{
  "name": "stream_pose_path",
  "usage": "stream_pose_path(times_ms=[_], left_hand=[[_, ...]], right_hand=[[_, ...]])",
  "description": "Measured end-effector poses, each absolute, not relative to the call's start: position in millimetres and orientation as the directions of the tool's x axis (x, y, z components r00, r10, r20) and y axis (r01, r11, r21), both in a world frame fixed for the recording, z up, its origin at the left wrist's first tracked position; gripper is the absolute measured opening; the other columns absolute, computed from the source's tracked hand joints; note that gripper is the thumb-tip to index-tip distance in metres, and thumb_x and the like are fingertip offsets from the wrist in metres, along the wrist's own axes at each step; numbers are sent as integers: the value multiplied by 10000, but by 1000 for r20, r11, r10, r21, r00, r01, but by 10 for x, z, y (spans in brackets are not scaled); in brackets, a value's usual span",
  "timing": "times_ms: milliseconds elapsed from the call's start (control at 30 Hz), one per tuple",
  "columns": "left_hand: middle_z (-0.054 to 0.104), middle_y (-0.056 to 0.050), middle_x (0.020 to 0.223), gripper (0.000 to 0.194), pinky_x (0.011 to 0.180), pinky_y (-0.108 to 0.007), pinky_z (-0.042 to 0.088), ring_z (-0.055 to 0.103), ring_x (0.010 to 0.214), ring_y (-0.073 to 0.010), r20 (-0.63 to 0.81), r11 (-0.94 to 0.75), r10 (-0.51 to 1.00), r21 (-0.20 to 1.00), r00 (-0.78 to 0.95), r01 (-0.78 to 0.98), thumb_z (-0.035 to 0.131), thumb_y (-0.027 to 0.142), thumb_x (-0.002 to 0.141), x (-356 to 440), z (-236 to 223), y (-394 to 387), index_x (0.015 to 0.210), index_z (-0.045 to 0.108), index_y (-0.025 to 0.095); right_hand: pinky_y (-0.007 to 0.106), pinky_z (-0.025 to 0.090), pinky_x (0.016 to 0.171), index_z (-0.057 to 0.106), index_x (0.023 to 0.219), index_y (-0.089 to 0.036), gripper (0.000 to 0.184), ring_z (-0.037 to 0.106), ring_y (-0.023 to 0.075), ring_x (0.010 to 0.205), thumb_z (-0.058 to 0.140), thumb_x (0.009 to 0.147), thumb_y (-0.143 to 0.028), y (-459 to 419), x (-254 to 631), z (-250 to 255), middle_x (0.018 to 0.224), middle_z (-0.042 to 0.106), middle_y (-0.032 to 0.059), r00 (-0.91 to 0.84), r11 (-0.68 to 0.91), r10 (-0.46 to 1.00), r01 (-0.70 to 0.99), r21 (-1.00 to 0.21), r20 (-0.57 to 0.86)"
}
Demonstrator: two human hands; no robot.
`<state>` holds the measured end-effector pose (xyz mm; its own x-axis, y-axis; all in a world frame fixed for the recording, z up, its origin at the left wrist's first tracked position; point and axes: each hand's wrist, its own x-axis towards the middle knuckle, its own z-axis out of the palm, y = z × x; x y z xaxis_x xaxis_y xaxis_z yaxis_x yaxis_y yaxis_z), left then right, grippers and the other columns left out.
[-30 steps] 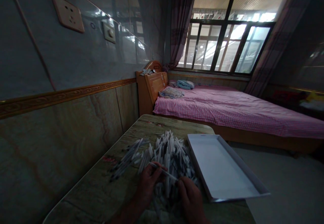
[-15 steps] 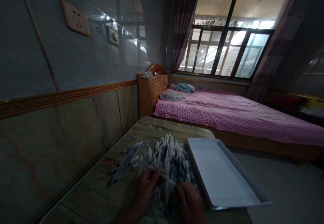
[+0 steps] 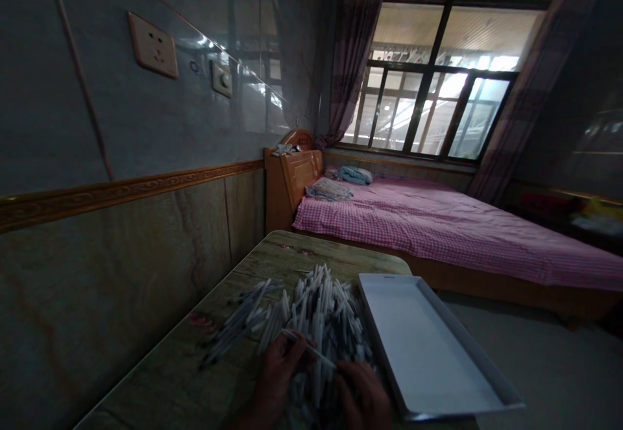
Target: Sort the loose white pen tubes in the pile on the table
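My left hand (image 3: 277,371) grips a thin white pen (image 3: 309,349) near one end, just above the front of the pile. The pen's far end reaches my right hand (image 3: 363,394), which sits low at the frame's edge against the pile, its fingers partly hidden. The heap of white pens with dark parts (image 3: 316,313) lies loosely on a stone-patterned table (image 3: 311,251). Right of the heap, a shallow white tray (image 3: 418,346) rests at the table's edge.
The table's left side runs along a tiled wall (image 3: 111,268) with a wall socket (image 3: 153,45). Beyond the table's far edge stands a bed with a pink gingham sheet (image 3: 438,235). A curtained window (image 3: 428,80) lies beyond it.
The whole view has shifted slightly, so the table, tray and pile sit a little lower in the frame. My hands stay close together, with the pen still in my left hand.
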<state>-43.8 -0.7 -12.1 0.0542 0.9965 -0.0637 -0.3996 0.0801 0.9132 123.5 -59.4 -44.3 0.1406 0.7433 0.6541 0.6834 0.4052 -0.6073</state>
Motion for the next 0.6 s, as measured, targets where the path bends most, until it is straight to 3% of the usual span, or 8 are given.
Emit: stream_pose_path(times_ms=[133, 300, 500, 600], left_hand=[[706, -35, 683, 508, 520, -263, 523, 645, 580, -171, -79, 84, 996, 906, 29, -414, 843, 604, 541, -429, -107, 0, 715, 660, 163], [705, -34, 677, 495, 521, -262, 517, 637, 575, -167, -77, 81, 997, 909, 27, -408, 844, 599, 542, -429, -105, 6, 698, 660, 167], [712, -42, 688, 537, 536, -274, 516, 640, 595, -178, -120, 110, 993, 908, 2, -404, 847, 623, 508, -419, -87, 9, 714, 658, 165], [696, -22, 667, 504, 532, -264, 506, 619, 575, -160, -92, 89, 996, 907, 14, -411, 845, 603, 540, -410, -127, 32, 712, 657, 168]], right_hand=[[283, 532, 752, 717, 1005, -274, 363, 678, 199, 823, 442, 992, -511, -574, 1255, -500, 883, 725, 52, 161, 381, 724, 717, -583, 670], [247, 510, 633, 678, 768, -258, 426, 648, 167, 656, 398, 1015, -464, -523, 1305, -572, 695, 678, 23, 118, 386, 717, 754, -532, 687], [230, 548, 708, 709, 991, -276, 273, 709, 171, 774, 501, 978, -452, -499, 1362, -498, 851, 742, 17, 43, 450, 645, 786, -425, 763], [211, 538, 623, 710, 881, -279, 339, 700, 150, 671, 436, 1009, -431, -496, 1346, -422, 760, 730, 0, 68, 432, 638, 793, -430, 767]])
